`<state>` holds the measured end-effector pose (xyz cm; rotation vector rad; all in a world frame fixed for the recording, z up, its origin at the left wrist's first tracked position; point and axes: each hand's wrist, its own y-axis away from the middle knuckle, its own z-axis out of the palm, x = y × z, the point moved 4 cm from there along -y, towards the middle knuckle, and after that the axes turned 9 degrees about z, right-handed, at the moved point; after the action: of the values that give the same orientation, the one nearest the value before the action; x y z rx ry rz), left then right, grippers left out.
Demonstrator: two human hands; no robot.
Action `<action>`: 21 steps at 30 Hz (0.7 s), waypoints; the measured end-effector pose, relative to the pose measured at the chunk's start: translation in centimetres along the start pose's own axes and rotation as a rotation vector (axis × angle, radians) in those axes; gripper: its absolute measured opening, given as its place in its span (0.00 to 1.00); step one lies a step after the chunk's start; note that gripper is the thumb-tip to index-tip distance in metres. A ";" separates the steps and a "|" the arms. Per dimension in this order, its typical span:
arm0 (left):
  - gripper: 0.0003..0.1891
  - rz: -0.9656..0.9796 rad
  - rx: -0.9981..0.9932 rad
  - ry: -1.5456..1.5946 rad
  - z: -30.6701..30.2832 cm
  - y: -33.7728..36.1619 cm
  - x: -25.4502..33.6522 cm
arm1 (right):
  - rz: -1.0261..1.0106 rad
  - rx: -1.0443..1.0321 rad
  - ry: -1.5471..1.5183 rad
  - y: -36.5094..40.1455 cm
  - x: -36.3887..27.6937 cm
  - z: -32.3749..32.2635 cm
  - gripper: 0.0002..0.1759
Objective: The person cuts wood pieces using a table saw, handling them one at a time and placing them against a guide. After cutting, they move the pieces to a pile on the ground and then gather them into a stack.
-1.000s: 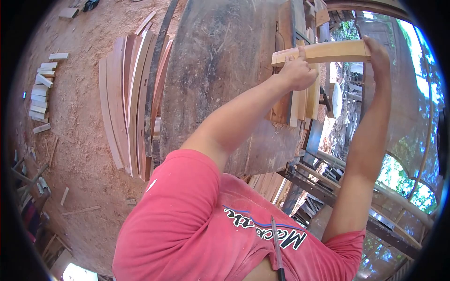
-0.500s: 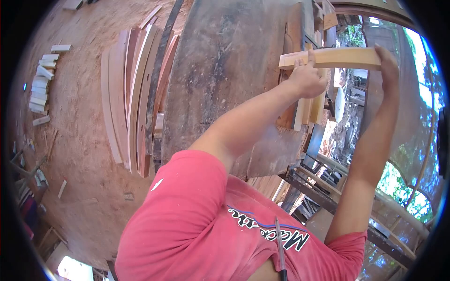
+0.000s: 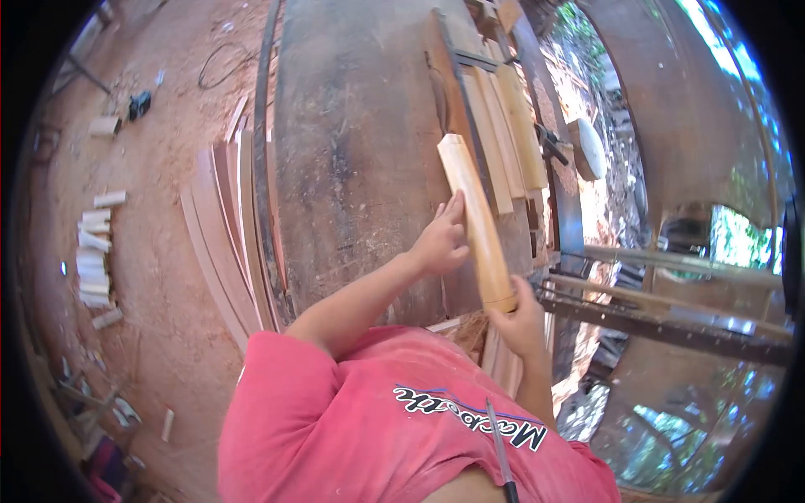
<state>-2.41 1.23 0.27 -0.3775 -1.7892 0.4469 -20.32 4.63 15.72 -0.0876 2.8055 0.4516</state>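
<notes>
I see one curved wooden piece (image 3: 474, 214) over the workbench's (image 3: 352, 151) near right edge. My right hand (image 3: 521, 323) is clamped on its near end, and my left hand (image 3: 440, 243) is spread flat against its side. Three slats (image 3: 503, 126) lie along the right edge.

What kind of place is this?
Probably an open-air woodworking shop: sawdust floor, curved boards stacked beside a worn bench, and the right hand gripping a wood piece.

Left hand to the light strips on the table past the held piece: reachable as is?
Probably, but not directly. The left hand lies flat against the curved piece, which the right hand holds between it and the strips; it would have to go over.
</notes>
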 end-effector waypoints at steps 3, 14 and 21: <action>0.18 -0.099 -0.008 -0.040 1.5 2.2 0.6 | 0.003 -0.044 -0.097 1.3 3.6 5.3 0.34; 0.15 -0.031 -0.038 -0.192 2.1 3.2 0.3 | -0.086 0.028 -0.281 2.1 6.0 7.9 0.26; 0.15 0.017 0.015 -0.276 1.3 4.6 2.8 | 0.239 -0.417 -0.968 0.3 17.0 10.1 0.15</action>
<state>-4.26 6.42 0.09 -0.3326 -2.0496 0.5453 -33.68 7.90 1.56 0.3013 1.7505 0.8500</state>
